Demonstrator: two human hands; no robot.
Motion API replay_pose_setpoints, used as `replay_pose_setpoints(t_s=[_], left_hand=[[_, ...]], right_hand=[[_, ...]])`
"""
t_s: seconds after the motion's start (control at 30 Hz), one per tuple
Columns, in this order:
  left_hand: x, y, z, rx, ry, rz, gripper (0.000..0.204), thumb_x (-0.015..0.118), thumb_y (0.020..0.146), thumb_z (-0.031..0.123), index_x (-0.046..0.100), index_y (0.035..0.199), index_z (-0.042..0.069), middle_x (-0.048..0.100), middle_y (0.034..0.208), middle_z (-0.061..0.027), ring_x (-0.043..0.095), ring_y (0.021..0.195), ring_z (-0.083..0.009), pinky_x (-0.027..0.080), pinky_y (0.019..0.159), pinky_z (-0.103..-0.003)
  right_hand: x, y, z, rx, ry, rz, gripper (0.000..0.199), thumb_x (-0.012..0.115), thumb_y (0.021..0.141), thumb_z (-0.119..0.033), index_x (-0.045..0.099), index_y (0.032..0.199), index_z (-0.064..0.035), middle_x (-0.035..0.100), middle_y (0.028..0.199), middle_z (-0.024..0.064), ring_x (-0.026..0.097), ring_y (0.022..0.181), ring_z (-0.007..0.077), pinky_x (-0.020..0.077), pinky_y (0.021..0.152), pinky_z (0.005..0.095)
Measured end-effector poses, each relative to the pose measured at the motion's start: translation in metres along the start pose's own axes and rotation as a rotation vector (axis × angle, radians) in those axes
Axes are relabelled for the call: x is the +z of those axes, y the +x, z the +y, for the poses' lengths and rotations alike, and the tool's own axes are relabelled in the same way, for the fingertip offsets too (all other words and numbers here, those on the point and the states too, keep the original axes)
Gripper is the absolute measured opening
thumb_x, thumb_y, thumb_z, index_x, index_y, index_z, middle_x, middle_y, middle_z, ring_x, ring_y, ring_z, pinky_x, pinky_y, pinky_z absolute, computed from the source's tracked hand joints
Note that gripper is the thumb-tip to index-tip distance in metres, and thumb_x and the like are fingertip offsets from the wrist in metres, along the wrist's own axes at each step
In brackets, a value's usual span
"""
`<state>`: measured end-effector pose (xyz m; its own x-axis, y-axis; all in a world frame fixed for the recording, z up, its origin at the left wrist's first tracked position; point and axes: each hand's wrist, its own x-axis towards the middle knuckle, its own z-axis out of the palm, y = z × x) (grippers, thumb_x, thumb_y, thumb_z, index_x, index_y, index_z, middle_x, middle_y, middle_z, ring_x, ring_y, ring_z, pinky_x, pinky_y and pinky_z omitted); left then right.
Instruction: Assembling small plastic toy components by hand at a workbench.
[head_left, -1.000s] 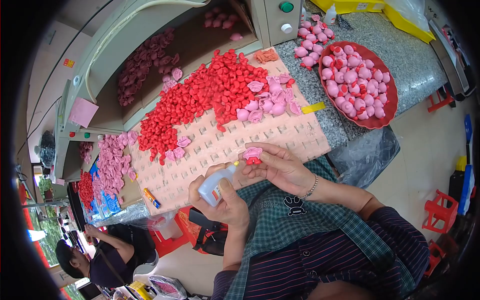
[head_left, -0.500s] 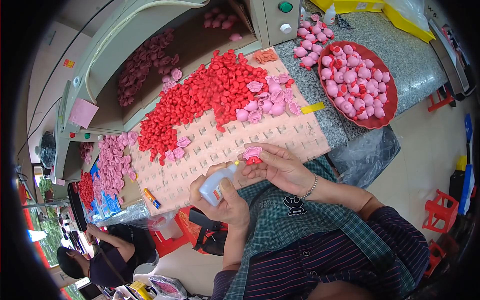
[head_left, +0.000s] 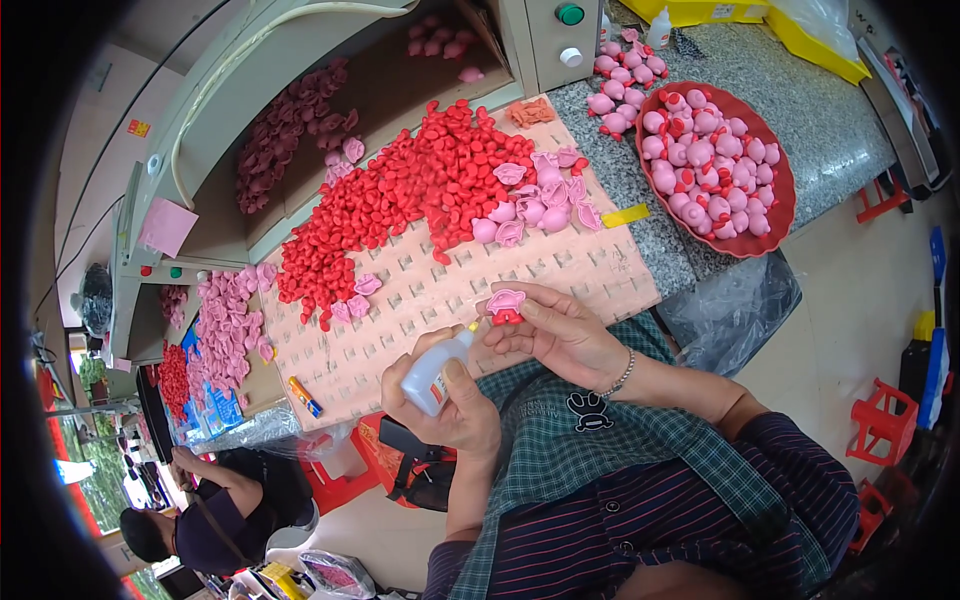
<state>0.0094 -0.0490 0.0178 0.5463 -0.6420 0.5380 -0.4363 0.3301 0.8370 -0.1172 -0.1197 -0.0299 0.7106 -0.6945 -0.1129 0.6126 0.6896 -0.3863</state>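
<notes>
My left hand (head_left: 452, 405) is closed round a translucent plastic glue bottle (head_left: 430, 380), tilted so its yellow tip points up and right. That tip is close to a small pink and red toy piece (head_left: 506, 306), which my right hand (head_left: 560, 335) pinches between thumb and fingers. The piece has a hollow pink shell on top and a red part below. Both hands are over the near edge of a pink perforated mat (head_left: 480, 290). Heaped on the mat are small red parts (head_left: 400, 190), with several pink shell pieces (head_left: 545, 195) at their right.
A red scalloped bowl (head_left: 790, 200) full of pink and red toys stands on the granite counter at right. More toys (head_left: 620, 90) lie behind it. A grey machine housing (head_left: 225, 110) arches over the back. An orange-yellow tube (head_left: 304, 396) lies near the mat's left edge. A person (head_left: 215, 515) sits at left.
My hands stay almost in place, with the bottle shifting very slightly right. The toy piece has tilted a little in my right fingers. The seated person at left has moved slightly.
</notes>
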Motion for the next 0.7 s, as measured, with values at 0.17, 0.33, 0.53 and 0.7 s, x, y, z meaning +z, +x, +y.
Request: replay_pose_setpoints(t_s=[0.17,0.33,0.53,0.7], left_hand=[[-0.0003,-0.0002,0.0017,-0.004,0.03,-0.006,0.038,0.052,0.096,0.001,0.029,0.126,0.004,0.062,0.101,-0.0286,0.064,0.093,-0.029,0.051,0.083,-0.036],[0.0005,-0.0008,-0.0004,0.006,0.027,-0.005,0.037,0.052,0.096,0.001,0.03,0.125,0.004,0.062,0.102,-0.0292,0.064,0.093,-0.0283,0.051,0.084,-0.036],[0.0009,-0.0007,0.0002,0.017,0.035,-0.012,0.037,0.053,0.096,0.0,0.03,0.124,0.003,0.062,0.102,-0.0292,0.064,0.093,-0.0278,0.051,0.084,-0.036],[-0.0002,-0.0022,-0.0011,0.037,0.084,-0.024,0.037,0.054,0.095,-0.001,0.031,0.124,0.003,0.062,0.103,-0.028,0.064,0.093,-0.0282,0.052,0.083,-0.035]], right_hand=[[-0.0004,0.0004,0.0002,-0.002,0.01,-0.002,0.04,0.049,0.103,-0.017,0.046,0.139,-0.0006,0.061,0.125,0.0167,0.065,0.109,0.0262,0.0545,0.094,0.0371],[0.0003,0.0004,-0.0002,0.001,0.016,0.009,0.04,0.049,0.103,-0.018,0.046,0.139,-0.0006,0.061,0.126,0.0169,0.065,0.109,0.0261,0.0544,0.094,0.037],[-0.0013,0.0005,0.0006,-0.004,0.029,0.004,0.039,0.048,0.103,-0.017,0.046,0.139,-0.0008,0.061,0.126,0.0171,0.065,0.11,0.0264,0.0543,0.094,0.0371],[-0.0005,-0.0002,0.0007,-0.003,0.039,0.011,0.039,0.048,0.103,-0.017,0.046,0.139,-0.0009,0.061,0.126,0.0173,0.065,0.11,0.0266,0.0543,0.094,0.0372]])
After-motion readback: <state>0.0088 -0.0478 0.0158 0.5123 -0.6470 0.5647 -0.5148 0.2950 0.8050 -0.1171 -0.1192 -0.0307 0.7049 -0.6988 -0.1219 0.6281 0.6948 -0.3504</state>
